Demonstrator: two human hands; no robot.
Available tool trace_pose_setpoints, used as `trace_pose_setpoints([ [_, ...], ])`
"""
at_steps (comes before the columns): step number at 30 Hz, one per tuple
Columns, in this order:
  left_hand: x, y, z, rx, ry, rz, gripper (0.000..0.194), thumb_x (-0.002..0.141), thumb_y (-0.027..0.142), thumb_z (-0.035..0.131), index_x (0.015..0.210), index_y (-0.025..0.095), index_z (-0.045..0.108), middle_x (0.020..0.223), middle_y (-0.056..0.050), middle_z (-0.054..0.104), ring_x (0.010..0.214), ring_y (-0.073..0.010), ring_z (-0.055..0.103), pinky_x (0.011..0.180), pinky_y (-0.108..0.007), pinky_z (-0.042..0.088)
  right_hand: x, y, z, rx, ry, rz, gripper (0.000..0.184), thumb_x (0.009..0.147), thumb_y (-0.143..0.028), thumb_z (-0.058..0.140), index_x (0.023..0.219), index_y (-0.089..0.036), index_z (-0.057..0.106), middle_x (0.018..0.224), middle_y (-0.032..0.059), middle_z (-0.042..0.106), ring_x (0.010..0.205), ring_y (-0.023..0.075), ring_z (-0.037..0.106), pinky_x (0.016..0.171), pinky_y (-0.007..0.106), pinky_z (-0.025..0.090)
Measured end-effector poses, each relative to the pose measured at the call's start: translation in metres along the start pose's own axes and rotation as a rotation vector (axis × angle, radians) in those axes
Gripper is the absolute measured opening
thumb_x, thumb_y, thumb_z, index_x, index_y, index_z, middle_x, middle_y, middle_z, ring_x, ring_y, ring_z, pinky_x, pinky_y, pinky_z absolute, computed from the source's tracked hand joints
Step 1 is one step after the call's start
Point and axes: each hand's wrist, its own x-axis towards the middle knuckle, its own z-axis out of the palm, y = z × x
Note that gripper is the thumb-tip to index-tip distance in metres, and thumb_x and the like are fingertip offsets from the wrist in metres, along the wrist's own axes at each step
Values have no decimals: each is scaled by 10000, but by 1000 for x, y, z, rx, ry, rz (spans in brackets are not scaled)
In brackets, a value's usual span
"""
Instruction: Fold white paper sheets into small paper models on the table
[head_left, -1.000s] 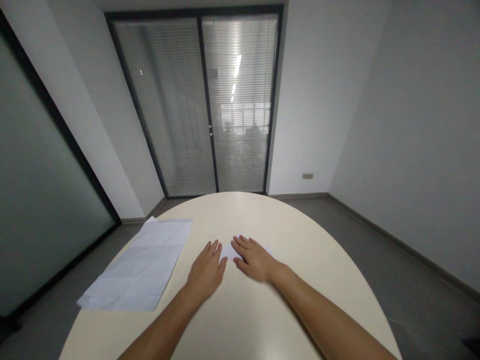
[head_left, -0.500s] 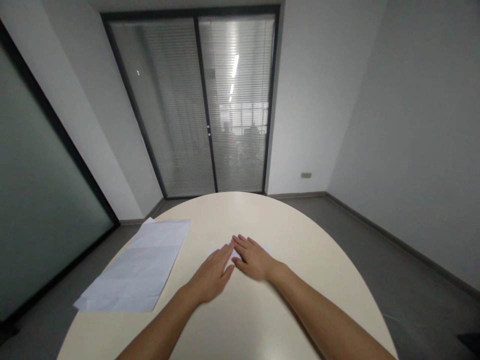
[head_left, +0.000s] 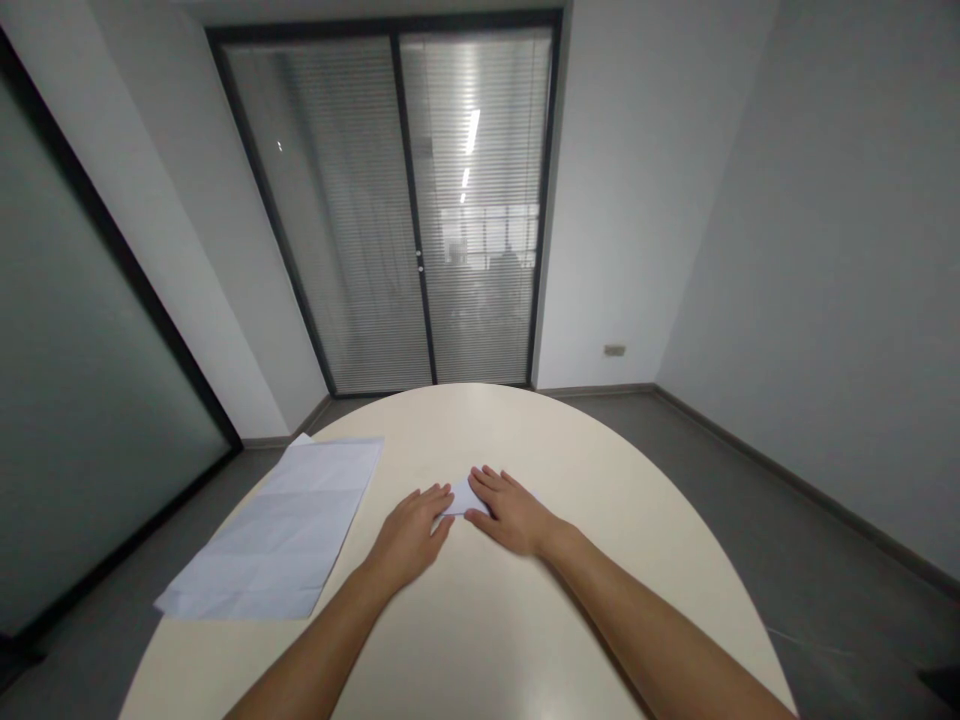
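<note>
A small folded sheet of white paper (head_left: 461, 497) lies flat on the cream table, between and partly under my two hands. My left hand (head_left: 412, 528) rests palm down at its left end, fingers stretched out and the thumb near its front edge. On the right part of the paper lies my right hand (head_left: 512, 512), flat, with its fingers extended and a little apart. Both hands cover the paper's ends, so its full outline is hidden.
Larger creased white sheets (head_left: 277, 535) lie stacked at the left of the round table (head_left: 480, 425), overhanging its edge. Beyond the table stands a dark-framed glass door (head_left: 420, 200) with blinds. A white wall (head_left: 637, 200) is at the right.
My left hand has moved left, away from my right fingertips, uncovering the middle of the folded paper. My right hand has barely moved.
</note>
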Motion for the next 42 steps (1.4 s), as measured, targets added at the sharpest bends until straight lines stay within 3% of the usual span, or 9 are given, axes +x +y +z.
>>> trace_pose_setpoints([
  [7, 0, -9, 2, -14, 104, -4, 294, 924, 231, 574, 1177, 237, 723, 1279, -49, 700, 1228, -223, 633, 1066, -374, 482, 3, 5, 0, -79, 83, -127, 411, 1044, -441, 395, 1239, -145, 603, 1313, 175, 607, 1319, 301, 492, 1107, 473, 375],
  [12, 0, -7, 2, 25, 123, -28, 258, 933, 222, 551, 1105, 250, 742, 1221, -37, 731, 1176, -215, 665, 1034, -367, 501, 6, 1, -5, -266, 79, -105, 390, 1051, -440, 372, 1048, -167, 651, 1061, 130, 688, 1115, 266, 597, 986, 403, 447],
  [17, -1, 0, -6, 100, 169, -63, 252, 960, 255, 508, 1061, 269, 738, 1124, -35, 766, 1032, -236, 718, 922, -388, 547, 5, -4, -12, -320, 49, 1, 265, 1025, -273, 421, 1176, -202, 627, 1118, 127, 705, 1117, 266, 612, 922, 366, 473],
  [26, 0, 9, -8, -18, 391, -51, 253, 970, 285, 502, 1174, 227, 638, 1230, -62, 703, 1142, -230, 649, 1017, -401, 502, 3, -5, -13, -195, 129, 146, 559, 966, -164, 378, 1518, -250, 391, 1420, 99, 587, 1139, 277, 655, 945, 398, 509],
  [33, 1, 10, -3, -189, 449, -219, 439, 941, 283, 544, 1369, 225, 465, 1237, -71, 683, 1033, -221, 682, 886, -372, 561, 6, -10, -2, 128, 386, 105, 513, 924, -111, 404, 1404, -229, 542, 1482, 62, 529, 1315, 203, 547, 1133, 368, 415],
  [38, 1, 6, -4, -190, 438, -189, 324, 977, 278, 465, 1283, 252, 569, 1242, -49, 698, 1055, -219, 689, 924, -370, 557, 8, -10, 6, 264, 449, 53, 488, 916, -108, 405, 1352, -234, 586, 1497, 71, 508, 1360, 198, 496, 1170, 410, 369],
  [42, 0, 4, -3, -190, 413, -138, 339, 980, 245, 434, 1264, 271, 615, 1269, -24, 697, 1086, -204, 691, 971, -358, 551, 10, -5, 11, 340, 441, 54, 479, 905, -97, 400, 1300, -238, 632, 1504, 70, 496, 1384, 202, 463, 1183, 426, 341],
])
